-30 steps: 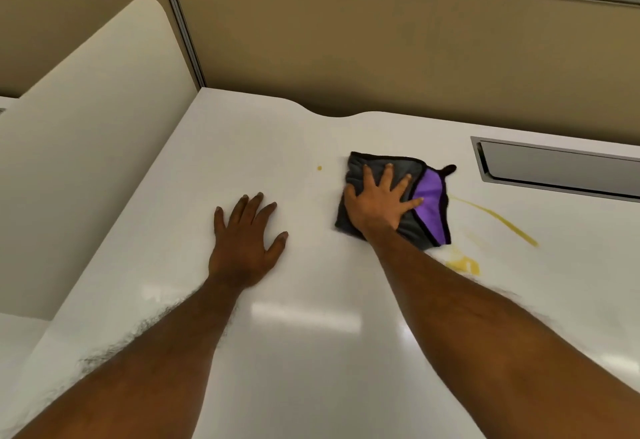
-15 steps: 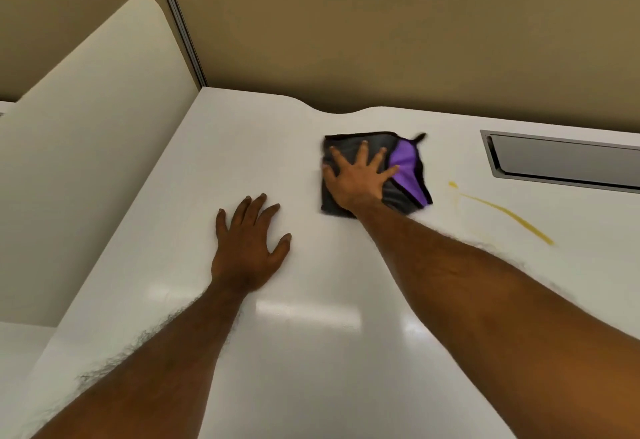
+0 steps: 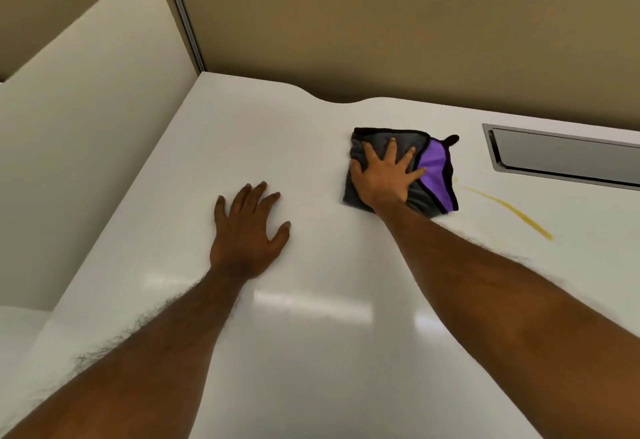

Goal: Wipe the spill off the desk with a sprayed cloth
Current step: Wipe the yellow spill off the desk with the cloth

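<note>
A folded grey cloth with a purple panel and black trim (image 3: 436,168) lies on the white desk (image 3: 277,137), right of the middle. My right hand (image 3: 384,177) presses flat on its left half with the fingers spread. A thin yellow streak of spill (image 3: 505,211) runs diagonally on the desk just right of the cloth, with its upper end close to the cloth's right edge. To the left, my left hand (image 3: 247,230) rests palm down on the bare desk and holds nothing.
A recessed grey cable slot (image 3: 561,158) sits in the desk at the far right. A tan partition wall (image 3: 346,22) stands along the back edge. A cream rounded side panel (image 3: 86,126) borders the desk's left edge.
My right hand slid the cloth away and to the left, then back right toward the streak. The yellow blob and the small dot seen a second ago are gone. My left hand stayed put.
</note>
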A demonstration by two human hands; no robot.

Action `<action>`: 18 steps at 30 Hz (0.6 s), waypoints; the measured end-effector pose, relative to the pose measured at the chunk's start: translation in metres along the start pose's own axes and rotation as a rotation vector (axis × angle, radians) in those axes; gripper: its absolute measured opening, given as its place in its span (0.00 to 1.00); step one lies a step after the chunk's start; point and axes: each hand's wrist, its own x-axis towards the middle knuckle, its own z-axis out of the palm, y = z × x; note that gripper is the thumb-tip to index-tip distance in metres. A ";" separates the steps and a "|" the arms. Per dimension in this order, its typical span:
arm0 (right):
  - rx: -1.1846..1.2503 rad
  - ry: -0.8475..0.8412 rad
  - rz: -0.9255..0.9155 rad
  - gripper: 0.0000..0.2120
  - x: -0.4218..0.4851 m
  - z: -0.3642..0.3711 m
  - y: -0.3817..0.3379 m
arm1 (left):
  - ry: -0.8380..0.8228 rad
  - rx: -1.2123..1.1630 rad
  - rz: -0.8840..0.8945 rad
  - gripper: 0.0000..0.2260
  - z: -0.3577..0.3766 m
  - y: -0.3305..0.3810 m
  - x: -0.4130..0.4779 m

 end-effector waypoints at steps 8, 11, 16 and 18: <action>-0.035 -0.011 -0.551 0.27 -0.023 -0.004 0.045 | -0.027 0.016 0.000 0.29 -0.003 -0.002 -0.002; 0.086 0.062 -0.033 0.28 -0.023 -0.006 0.058 | -0.024 0.000 0.000 0.29 -0.002 -0.001 -0.001; 0.029 0.005 -0.185 0.26 -0.060 0.002 0.019 | -0.028 0.002 -0.008 0.29 -0.002 0.000 0.000; -0.025 -0.017 -0.533 0.25 -0.078 0.006 0.022 | -0.033 0.004 -0.008 0.29 -0.003 0.001 0.000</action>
